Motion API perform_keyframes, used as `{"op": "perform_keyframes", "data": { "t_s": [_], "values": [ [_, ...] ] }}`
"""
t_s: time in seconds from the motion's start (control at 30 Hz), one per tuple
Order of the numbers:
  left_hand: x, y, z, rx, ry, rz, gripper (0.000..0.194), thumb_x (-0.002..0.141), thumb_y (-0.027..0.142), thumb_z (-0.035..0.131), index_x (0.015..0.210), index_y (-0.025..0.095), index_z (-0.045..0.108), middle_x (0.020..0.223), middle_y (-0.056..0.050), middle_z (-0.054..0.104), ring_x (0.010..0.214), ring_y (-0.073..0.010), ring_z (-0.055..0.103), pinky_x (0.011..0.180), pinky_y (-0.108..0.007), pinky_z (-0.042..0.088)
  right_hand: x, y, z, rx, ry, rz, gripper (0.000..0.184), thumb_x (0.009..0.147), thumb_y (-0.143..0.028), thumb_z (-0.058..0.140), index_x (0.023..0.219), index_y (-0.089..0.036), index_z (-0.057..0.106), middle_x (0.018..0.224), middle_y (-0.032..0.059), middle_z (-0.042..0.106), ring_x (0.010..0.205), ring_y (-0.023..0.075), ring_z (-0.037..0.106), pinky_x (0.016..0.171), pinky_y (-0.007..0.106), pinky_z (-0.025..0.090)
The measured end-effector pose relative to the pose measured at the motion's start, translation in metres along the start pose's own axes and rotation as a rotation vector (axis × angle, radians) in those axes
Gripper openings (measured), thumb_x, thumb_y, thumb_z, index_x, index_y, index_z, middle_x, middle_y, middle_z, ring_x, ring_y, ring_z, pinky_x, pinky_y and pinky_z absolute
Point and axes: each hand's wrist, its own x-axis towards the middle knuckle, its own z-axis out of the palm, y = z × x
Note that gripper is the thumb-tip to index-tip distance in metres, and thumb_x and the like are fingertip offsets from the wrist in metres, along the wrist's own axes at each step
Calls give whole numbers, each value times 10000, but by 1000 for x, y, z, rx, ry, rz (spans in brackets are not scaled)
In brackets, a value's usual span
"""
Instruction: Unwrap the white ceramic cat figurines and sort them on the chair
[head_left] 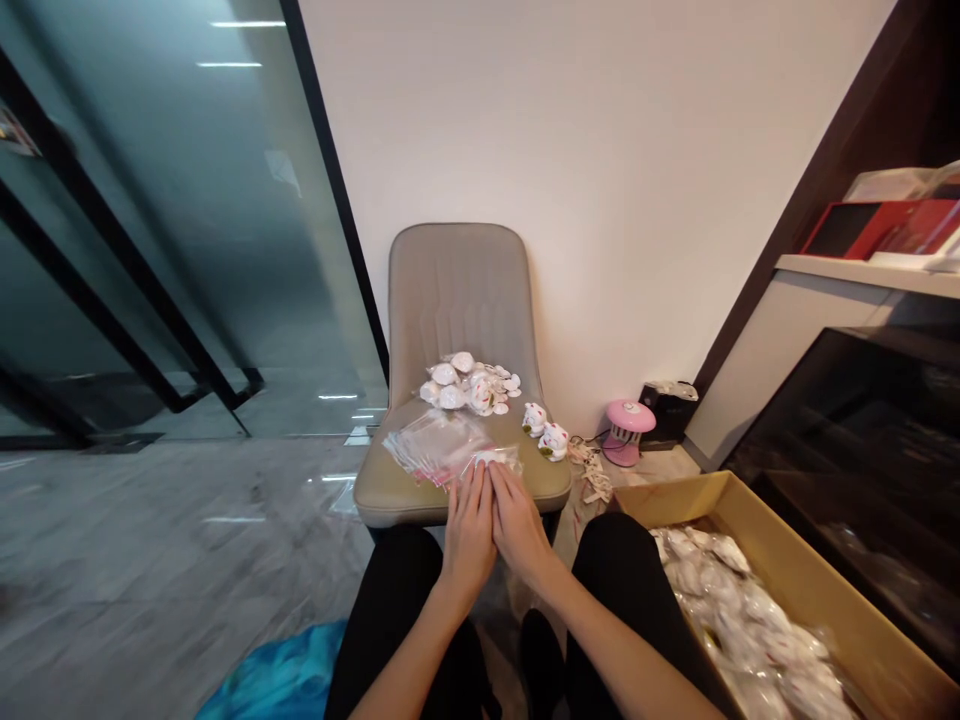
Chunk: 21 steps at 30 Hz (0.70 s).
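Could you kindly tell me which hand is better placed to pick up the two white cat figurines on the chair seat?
The right hand, I'd judge: it and the left hand both touch the clear plastic bag, but the cat figurines stand on the right's side of the chair seat.

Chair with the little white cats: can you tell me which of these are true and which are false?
The left hand and right hand touch a clear plastic bag on the chair. True.

The pink mushroom-shaped gadget stands on the seat. False: it is on the floor beside the chair.

The cardboard box holds many white things in plastic bags. True.

A blue cloth lies on the backrest. False: it is on the floor.
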Motion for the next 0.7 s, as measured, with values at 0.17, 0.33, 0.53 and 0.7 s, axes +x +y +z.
{"op": "perform_keyframes", "data": {
  "t_s": [0.17,0.33,0.53,0.7],
  "values": [
    [12,-3,15,64,-41,10,780,868,84,425,1605,122,172,1638,-168,260,1534,-291,209,1218,-550,246,7,22,5,70,-51,13,693,908,-74,421,1582,-173,295,1582,130,397,1476,233,357,1220,500,340],
    [20,-2,21,65,-66,-22,804,873,74,432,1614,134,125,1653,-182,204,1546,-314,149,1206,-578,252,7,35,13,97,-86,97,696,932,-98,394,1602,-154,216,1612,152,334,1500,228,308,1227,488,317],
    [13,-3,27,21,-95,-65,868,843,33,453,1621,194,104,1653,-166,224,1537,-369,148,1165,-593,315,-5,41,26,-16,-162,126,782,950,-172,421,1620,-131,20,1646,215,199,1528,306,213,1215,595,257],
    [8,-3,29,-5,-143,-104,895,844,44,477,1623,212,71,1663,-170,190,1517,-403,195,1131,-591,357,-10,41,34,-28,-193,123,877,964,-220,432,1587,-148,-181,1667,227,46,1547,332,88,1203,631,241]
  ]
}}
